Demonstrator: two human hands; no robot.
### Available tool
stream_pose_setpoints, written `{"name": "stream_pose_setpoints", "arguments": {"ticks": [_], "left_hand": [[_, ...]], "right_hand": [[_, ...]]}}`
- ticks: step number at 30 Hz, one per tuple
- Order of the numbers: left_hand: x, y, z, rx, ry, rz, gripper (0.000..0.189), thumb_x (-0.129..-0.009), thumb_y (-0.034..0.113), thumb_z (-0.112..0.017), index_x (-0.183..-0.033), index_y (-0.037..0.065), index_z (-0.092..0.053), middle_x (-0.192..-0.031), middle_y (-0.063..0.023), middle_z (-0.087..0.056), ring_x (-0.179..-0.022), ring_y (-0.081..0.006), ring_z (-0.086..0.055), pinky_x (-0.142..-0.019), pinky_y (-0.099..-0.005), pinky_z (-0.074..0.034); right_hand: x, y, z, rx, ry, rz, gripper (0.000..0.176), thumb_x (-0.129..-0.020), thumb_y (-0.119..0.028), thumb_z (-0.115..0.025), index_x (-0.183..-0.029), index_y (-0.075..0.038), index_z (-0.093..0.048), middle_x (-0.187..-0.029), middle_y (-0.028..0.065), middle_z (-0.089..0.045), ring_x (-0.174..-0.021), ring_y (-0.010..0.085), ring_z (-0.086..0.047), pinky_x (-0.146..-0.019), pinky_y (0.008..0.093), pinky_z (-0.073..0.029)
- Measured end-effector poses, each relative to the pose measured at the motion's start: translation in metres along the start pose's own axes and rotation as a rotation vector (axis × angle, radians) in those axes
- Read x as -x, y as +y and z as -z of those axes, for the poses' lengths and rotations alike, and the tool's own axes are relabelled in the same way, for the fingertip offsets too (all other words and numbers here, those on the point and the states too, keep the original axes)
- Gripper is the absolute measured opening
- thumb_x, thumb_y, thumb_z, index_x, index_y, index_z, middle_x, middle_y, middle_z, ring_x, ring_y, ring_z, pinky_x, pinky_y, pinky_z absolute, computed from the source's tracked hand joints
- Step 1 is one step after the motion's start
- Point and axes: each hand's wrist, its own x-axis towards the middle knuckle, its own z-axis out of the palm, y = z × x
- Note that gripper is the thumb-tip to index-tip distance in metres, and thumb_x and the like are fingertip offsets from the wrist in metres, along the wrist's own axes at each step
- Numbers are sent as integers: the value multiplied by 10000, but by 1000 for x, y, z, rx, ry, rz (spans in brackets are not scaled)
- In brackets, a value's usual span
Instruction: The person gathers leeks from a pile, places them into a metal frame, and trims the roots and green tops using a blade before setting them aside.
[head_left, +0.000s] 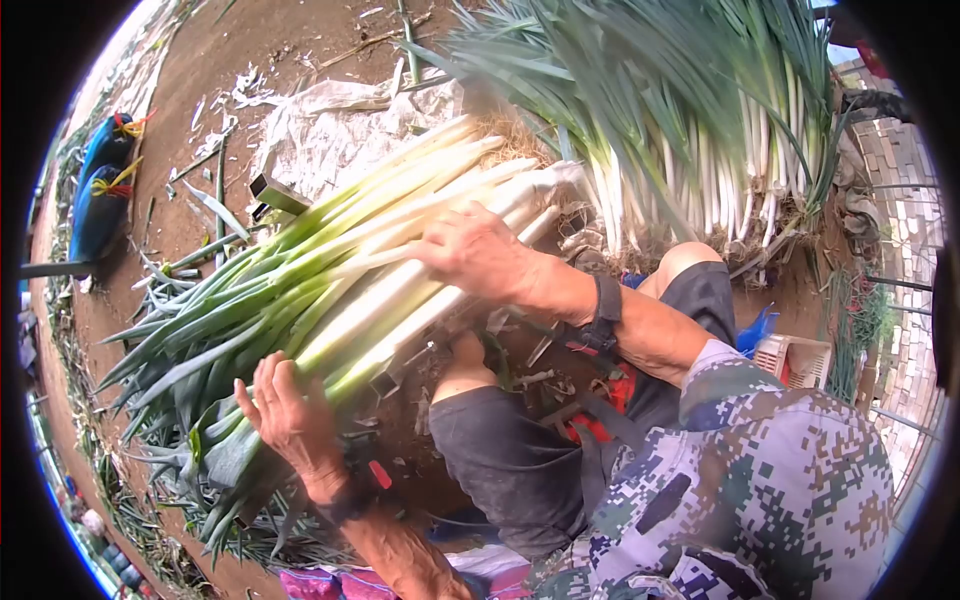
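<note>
Leek bundle lies across metal frame just ahead of the knees, long axis running whites upper-right to greens lower-left; right hand curls over the whites, left hand spread flat against the greens.

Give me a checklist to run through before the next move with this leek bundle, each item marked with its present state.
1. Right hand lies on the white stalks of the leek bundle: ok.
2. Left hand lies on the green leaves: ok.
3. Bundle rests across the metal frame: ok.
4. White ends lined up: not ok, they are staggered.
5. A tie around the bundle: cannot tell, none shows.
6. Right hand's fingers closed round the stalks: cannot tell, they are hidden on the far side.
</note>
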Motion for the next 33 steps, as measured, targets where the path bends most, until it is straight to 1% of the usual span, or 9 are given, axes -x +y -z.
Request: {"name": "stream_pose_setpoints", "arguments": {"ticks": [3,4,7,15,19,23,26,30,33], "left_hand": [[9,7,-10,47,-37,90,451,-733,49,-802,-1136,61,-600,-1163,-95,-650,-1128,-285,-607,-1172,-497,-320],[7,11,-10,34,-33,90,454,-725,39,-797,-1136,65,-607,-1158,-95,-646,-1123,-289,-605,-1169,-500,-322],[8,12,-6,-17,-31,98,462,-700,10,-778,-1131,77,-627,-1146,-95,-634,-1112,-299,-597,-1161,-508,-326],[19,2,-12,1,-10,65,430,-641,-33,-767,-1028,91,-628,-1043,-66,-644,-1055,-276,-611,-1176,-524,-308],[9,9,-2,-64,161,6,445,-625,-32,-777,-1027,110,-651,-1010,-38,-659,-1022,-239,-621,-1154,-490,-332],[-17,18,26,-262,393,81,495,-684,67,-802,-1165,136,-706,-1069,-56,-679,-1086,-249,-617,-1093,-465,-374],[-18,19,46,-229,84,132,500,-709,102,-822,-1193,133,-698,-1149,-70,-681,-1126,-264,-610,-1041,-435,-409],[15,16,8,-116,-271,178,360,-766,97,-784,-1110,99,-679,-1219,-86,-657,-1150,-311,-585,-1047,-437,-420],[38,15,0,-52,-87,81,461,-726,82,-789,-1154,99,-618,-1280,-93,-616,-1253,-327,-533,-1128,-481,-347]], "right_hand": [[10,19,-7,34,46,-18,102,-772,-229,-665,-837,-154,-640,-759,13,-648,-791,208,-657,-772,414,-479],[10,28,-4,105,-247,-88,314,-788,-245,-712,-1088,-170,-656,-862,14,-657,-874,224,-658,-826,411,-459],[4,58,18,102,-756,-302,302,-813,-258,-721,-1091,-159,-660,-951,40,-673,-966,249,-659,-876,420,-461],[38,101,50,64,-340,-304,475,-831,-301,-744,-1269,-149,-641,-1211,80,-666,-1153,271,-615,-971,437,-457],[12,53,49,-168,-115,86,457,-862,-391,-716,-1243,-150,-644,-1083,93,-679,-1073,309,-631,-960,430,-486],[13,42,33,-259,-138,-49,375,-808,-324,-760,-1136,-162,-679,-970,49,-684,-949,272,-651,-856,412,-509],[12,41,41,-169,205,-60,335,-719,-250,-812,-1017,-153,-696,-912,39,-668,-882,243,-643,-786,423,-499],[57,56,-8,-181,-94,-10,354,-815,-350,-767,-1062,-104,-704,-935,76,-677,-929,283,-646,-857,444,-490],[64,56,-3,-237,-72,-40,376,-856,-396,-735,-1073,-90,-711,-969,76,-691,-962,297,-642,-884,447,-481]]}}
